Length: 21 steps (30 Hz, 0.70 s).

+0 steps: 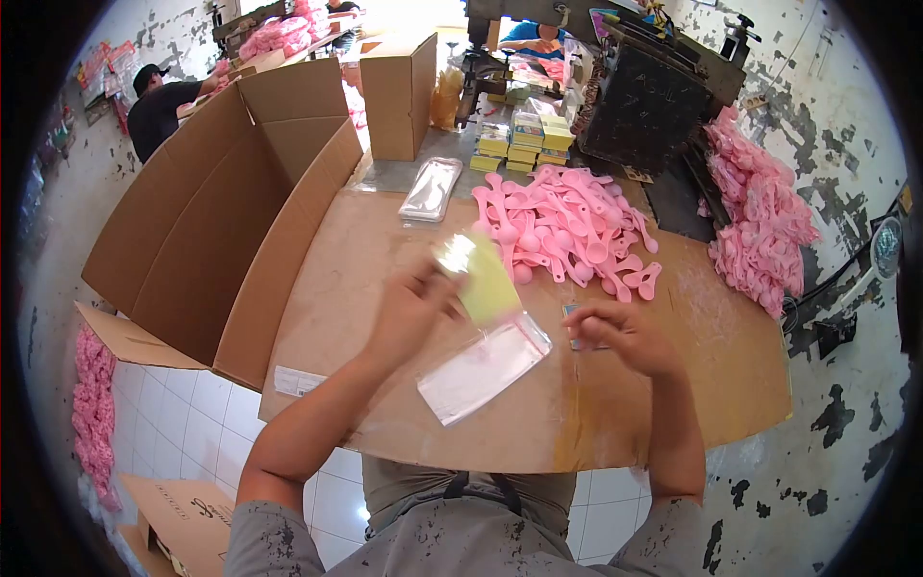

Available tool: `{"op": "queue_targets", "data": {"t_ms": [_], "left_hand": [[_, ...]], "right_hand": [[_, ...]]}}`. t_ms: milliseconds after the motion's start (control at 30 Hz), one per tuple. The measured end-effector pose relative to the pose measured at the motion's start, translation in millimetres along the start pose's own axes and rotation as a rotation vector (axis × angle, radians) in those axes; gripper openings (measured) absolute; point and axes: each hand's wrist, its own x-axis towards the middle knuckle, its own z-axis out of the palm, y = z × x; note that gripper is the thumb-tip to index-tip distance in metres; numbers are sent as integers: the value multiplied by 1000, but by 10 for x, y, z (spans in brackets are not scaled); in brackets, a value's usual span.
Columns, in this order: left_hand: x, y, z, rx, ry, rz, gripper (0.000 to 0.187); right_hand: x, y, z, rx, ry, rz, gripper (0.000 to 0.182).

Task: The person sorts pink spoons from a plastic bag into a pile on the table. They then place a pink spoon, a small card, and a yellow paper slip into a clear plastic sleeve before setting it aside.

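Note:
My left hand (419, 303) is closed on a blurred yellow-green card (487, 288) in a shiny clear bag, held over the cardboard-covered table (490, 447). Beneath it lies a stack of clear plastic bags (486, 370). On the right, my right hand (630, 337) has curled fingers over a small bluish card (574, 313), mostly hidden under them; whether it grips the card is unclear. Pink plastic spoons (558, 226) lie in a heap beyond both hands. Another pile of clear bags (431, 189) rests left of the spoons.
A large open cardboard box (216, 212) stands at the left, and a tall box (394, 96) behind. Stacks of small cards (524, 139) sit at the back beside a dark machine (639, 106). Bagged pink items (764, 212) hang at the right. Two people work in the background.

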Motion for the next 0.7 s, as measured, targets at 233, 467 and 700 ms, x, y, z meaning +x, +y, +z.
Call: {"op": "queue_targets", "data": {"t_ms": [233,467,700], "left_hand": [[265,223,-370,-761,499,188,30],[-23,-358,184,608,-37,194,38],[-116,-471,340,872,-186,398,32]], "right_hand": [[-932,379,-1436,727,-2,-336,48],[-1363,817,-2045,-310,761,88,36],[-1503,643,-1938,-1401,892,496,34]]}}
